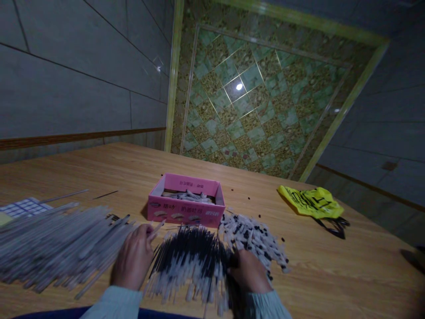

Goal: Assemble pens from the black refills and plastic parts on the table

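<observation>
My left hand (134,254) is closed, with a short, thin translucent stick (157,227) pinched between thumb and fingers, just in front of the pink box (186,213). Between my hands lies a pile of thin sticks (194,252), black toward the far end and whitish toward me. My right hand (248,270) is closed at the right edge of this pile; its fingertips are in shadow, and what they grip is hidden. Whitish pieces (191,196) lie inside the open box. Right of it is a heap of small white and black pieces (254,239).
Long translucent tubes (63,248) are heaped on the left of the wooden table (335,270), beside a blue-checked cloth (25,207). A yellow plastic bag (310,201) with black print lies at the right. Tiny black bits are scattered behind the box. Tiled walls (83,66) surround the table.
</observation>
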`<state>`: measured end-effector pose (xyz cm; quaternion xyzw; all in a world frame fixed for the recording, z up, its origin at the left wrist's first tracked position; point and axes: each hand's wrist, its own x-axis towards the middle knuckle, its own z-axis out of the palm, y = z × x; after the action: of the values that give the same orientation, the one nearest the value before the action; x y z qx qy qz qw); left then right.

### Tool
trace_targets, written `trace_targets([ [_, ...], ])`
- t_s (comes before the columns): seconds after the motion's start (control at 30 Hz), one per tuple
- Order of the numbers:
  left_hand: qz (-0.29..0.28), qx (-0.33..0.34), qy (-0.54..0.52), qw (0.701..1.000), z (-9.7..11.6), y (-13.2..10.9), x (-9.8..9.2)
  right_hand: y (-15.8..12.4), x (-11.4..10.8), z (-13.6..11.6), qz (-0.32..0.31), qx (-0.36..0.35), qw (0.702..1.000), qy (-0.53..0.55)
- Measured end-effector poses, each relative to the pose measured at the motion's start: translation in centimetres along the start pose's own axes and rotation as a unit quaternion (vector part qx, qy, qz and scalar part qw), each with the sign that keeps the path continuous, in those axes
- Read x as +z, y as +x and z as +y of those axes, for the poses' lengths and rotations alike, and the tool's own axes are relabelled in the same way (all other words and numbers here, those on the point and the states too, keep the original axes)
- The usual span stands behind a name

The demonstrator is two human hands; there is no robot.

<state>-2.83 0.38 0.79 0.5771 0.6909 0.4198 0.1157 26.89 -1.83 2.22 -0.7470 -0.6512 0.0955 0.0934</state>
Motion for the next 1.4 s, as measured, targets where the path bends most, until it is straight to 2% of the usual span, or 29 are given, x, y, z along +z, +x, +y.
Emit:
trace_targets([
  [0.1, 0.006, -0.029, -0.150, 0.988, 1.0, -0.3, 0.5, 0.3, 0.1, 0.2, 0.016, 0.004, 0.999, 0.042],
  [0.17, -0.015, -0.061, -0.260, 0.963, 1.4, -0.7, 0.9, 0.6, 0.2, 0.1, 0.034, -0.007, 0.995, 0.089],
  [0.3, -0.081, -0.151, -0.457, 0.873, 1.9, -1.4, 2.1, 0.7, 0.8, -2.2, 0.055, -0.072, 0.971, 0.221],
  [0.37, -0.100, -0.192, -0.524, 0.824, 2.1, -1.8, 2.7, 0.0, 1.5, -4.2, 0.018, -0.101, 0.943, 0.315],
  [0.4, -0.106, -0.208, -0.551, 0.801, 2.2, -1.9, 3.0, -0.4, 1.8, -5.2, -0.021, -0.112, 0.919, 0.378],
  [0.47, -0.110, -0.240, -0.591, 0.762, 2.3, -2.0, 3.3, -1.4, 2.5, -6.9, -0.146, -0.125, 0.818, 0.542],
  [0.53, -0.103, -0.270, -0.618, 0.731, 2.3, -2.0, 3.3, -2.2, 3.0, -7.8, -0.243, -0.128, 0.711, 0.648],
  [0.57, -0.098, -0.282, -0.628, 0.719, 2.3, -2.0, 3.3, -2.5, 3.1, -7.9, -0.267, -0.129, 0.681, 0.669],
  [0.63, -0.086, -0.300, -0.641, 0.701, 2.2, -1.8, 3.2, -2.7, 3.3, -7.9, -0.294, -0.132, 0.650, 0.688],
  [0.77, -0.083, -0.311, -0.653, 0.686, 2.0, -1.7, 3.1, -2.6, 3.7, -7.5, -0.305, -0.142, 0.631, 0.699],
  [0.9, -0.086, -0.306, -0.654, 0.687, 2.2, -1.8, 3.0, -2.4, 4.1, -7.5, -0.306, -0.145, 0.623, 0.705],
  [1.1, -0.080, -0.294, -0.647, 0.699, 2.1, -1.8, 2.9, -2.5, 4.0, -7.7, -0.317, -0.104, 0.646, 0.687],
  [1.4, -0.077, -0.296, -0.630, 0.714, 1.8, -1.6, 3.0, -2.7, 4.7, -7.5, -0.305, -0.113, 0.637, 0.699],
])
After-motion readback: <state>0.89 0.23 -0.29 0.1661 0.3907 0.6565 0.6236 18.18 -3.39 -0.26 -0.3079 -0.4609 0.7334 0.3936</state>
